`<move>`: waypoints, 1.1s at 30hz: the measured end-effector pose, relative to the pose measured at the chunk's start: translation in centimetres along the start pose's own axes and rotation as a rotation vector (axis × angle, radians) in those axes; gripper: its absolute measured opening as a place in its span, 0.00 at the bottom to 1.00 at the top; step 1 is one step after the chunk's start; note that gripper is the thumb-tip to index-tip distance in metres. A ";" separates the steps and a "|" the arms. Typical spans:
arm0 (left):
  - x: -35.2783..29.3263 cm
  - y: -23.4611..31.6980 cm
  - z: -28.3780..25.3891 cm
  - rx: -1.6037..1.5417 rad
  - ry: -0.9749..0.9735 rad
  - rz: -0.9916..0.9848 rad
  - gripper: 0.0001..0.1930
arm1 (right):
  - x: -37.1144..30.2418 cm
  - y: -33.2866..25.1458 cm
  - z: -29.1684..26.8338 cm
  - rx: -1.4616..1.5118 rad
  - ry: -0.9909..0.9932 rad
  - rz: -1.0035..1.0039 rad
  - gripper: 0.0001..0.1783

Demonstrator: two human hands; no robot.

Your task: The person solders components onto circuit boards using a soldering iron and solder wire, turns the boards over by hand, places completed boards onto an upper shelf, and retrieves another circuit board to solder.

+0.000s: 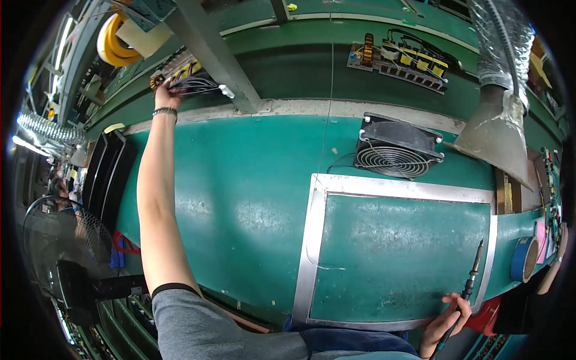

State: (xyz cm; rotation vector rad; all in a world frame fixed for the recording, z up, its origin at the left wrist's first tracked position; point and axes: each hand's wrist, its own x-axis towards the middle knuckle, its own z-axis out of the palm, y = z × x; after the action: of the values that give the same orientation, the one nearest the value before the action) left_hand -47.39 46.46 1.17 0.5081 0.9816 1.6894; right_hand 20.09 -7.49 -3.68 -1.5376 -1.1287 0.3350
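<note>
My left arm stretches far forward, past the bench's back edge. At its end my left hand [165, 98] is closed on the near edge of a circuit board [188, 68] with yellow parts and a copper coil; its fingers are partly hidden. A bundle of dark and white wires [198, 86] with a white connector hangs from the board beside the hand. Low on the right, my right hand [445, 321] grips a soldering iron [471, 279], its tip pointing up and away from me over the metal-framed green mat [396, 258].
A black cooling fan [399, 144] stands behind the frame [311, 240]. Above it hangs a fume hood [495, 129]. Another board [399, 60] lies on the far green line. A grey post [210, 54] rises near my left hand. Blue tape [524, 259] and another person's hand [561, 243] are at right.
</note>
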 end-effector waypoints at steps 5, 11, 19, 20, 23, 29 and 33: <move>3.9 -3.2 1.6 -0.084 -0.298 0.000 0.15 | 0.6 -0.3 0.6 -0.052 -0.012 0.001 0.18; -2.7 -3.5 9.2 -0.124 -0.293 -0.018 0.30 | 0.1 -0.3 0.4 -0.081 0.002 0.012 0.18; -19.2 -6.7 13.2 0.506 0.007 0.885 0.15 | 0.6 0.1 0.9 0.067 0.086 -0.064 0.17; -22.6 -7.8 14.7 0.585 -0.092 0.862 0.15 | 0.6 0.0 0.8 0.067 0.071 -0.068 0.17; -27.4 -12.0 19.7 0.819 -0.466 0.676 0.14 | 0.9 0.2 0.4 0.075 0.060 -0.091 0.16; -20.4 -19.8 28.1 1.467 -0.826 0.883 0.12 | 0.6 0.2 0.7 0.132 0.058 -0.111 0.17; -15.8 -26.7 33.3 1.551 -0.987 1.360 0.19 | 0.7 0.1 0.8 0.035 0.094 -0.115 0.16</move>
State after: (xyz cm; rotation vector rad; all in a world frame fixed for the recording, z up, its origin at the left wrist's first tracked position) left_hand -1.90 46.14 0.65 3.1555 0.9747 0.8387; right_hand 19.85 -6.41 -3.77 -1.4360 -1.1267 0.2019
